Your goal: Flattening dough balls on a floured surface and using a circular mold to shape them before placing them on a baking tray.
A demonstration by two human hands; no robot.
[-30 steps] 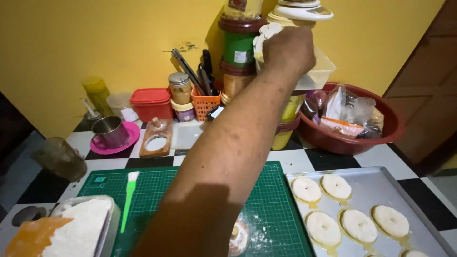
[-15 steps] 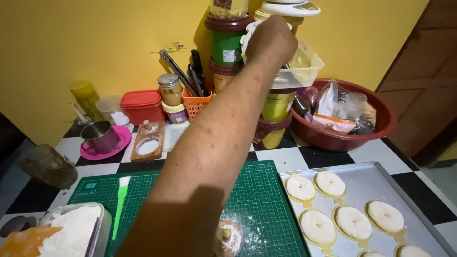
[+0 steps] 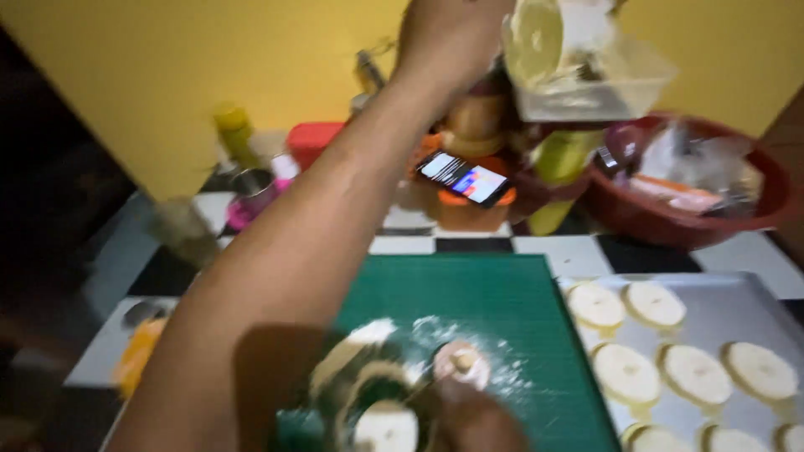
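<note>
Metal tray [image 3: 729, 305], seven dough rounds [image 3: 626, 373], one green mat [image 3: 490, 314]

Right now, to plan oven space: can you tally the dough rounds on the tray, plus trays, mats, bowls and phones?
Dough rounds: 8 (bottom ones partly cut off)
Tray: 1
Green mat: 1
Red bowl: 1
Phone: 1
Total: 12

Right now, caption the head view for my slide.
Left hand reaches up to a clear tub; dough rounds on a tray.

Checkered black-and-white counter [image 3: 469, 244] under green cutting mat [image 3: 494, 310], metal tray [image 3: 720, 305], red bowl [image 3: 670, 222].
</note>
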